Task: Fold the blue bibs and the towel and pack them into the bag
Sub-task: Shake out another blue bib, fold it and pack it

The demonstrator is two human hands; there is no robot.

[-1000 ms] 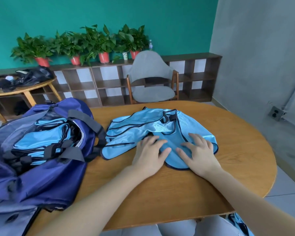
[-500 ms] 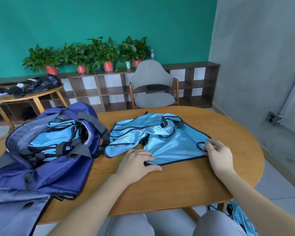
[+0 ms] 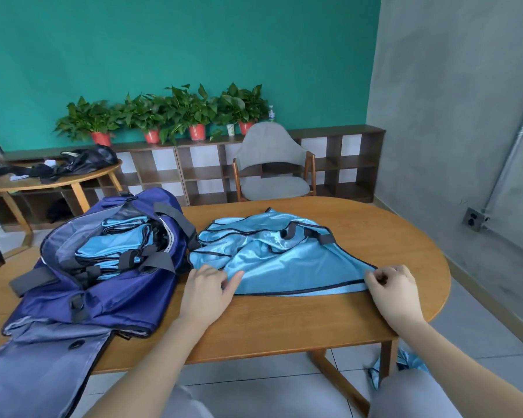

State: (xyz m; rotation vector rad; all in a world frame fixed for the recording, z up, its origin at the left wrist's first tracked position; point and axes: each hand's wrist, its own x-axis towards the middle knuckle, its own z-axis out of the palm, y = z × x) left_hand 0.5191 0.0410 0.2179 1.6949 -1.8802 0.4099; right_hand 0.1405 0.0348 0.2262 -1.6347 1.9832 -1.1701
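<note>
The room is evenly and fairly brightly lit by soft, diffuse light, with only faint shadows under the blue bib (image 3: 287, 260) and the bag (image 3: 103, 267) near the table's (image 3: 284, 321) left edge. A mild sheen shows on the bib's satin folds, with no harsh glare. Wide-angle distortion bends the table's edges and the right wall's pipe (image 3: 514, 146), and detail is slightly soft throughout, most toward the corners.

No readable text, label, brand or number shows anywhere.
</note>
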